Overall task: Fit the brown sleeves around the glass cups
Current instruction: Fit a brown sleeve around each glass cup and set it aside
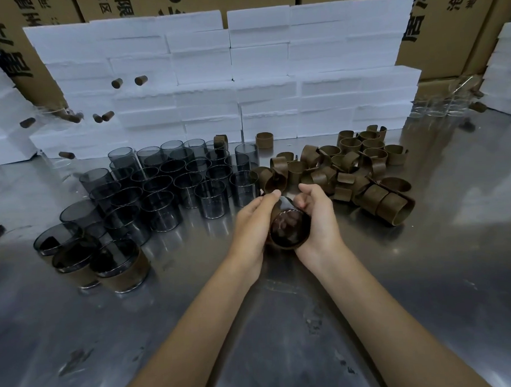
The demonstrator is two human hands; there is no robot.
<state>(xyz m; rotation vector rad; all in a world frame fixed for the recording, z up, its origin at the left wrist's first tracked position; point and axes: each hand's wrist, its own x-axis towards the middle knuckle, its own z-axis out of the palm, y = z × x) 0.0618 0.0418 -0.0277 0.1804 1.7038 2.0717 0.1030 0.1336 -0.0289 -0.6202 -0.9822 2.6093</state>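
Your left hand [253, 219] and right hand [319, 217] both gripped one smoked glass cup [289, 228] above the steel table [282, 322], a brown sleeve [303, 239] partly wrapped round it. Seating it squarely probably needed even pressure. Bare cups [161, 193] stood left, loose sleeves [349, 172] right; open room lay nearer you.

Head cam looks fwd and down, close over steel table [425, 274].

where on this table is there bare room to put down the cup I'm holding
Bare steel lies between the sleeved cups and your left hand, also right of the sleeve pile. The bare cups stand crowded.
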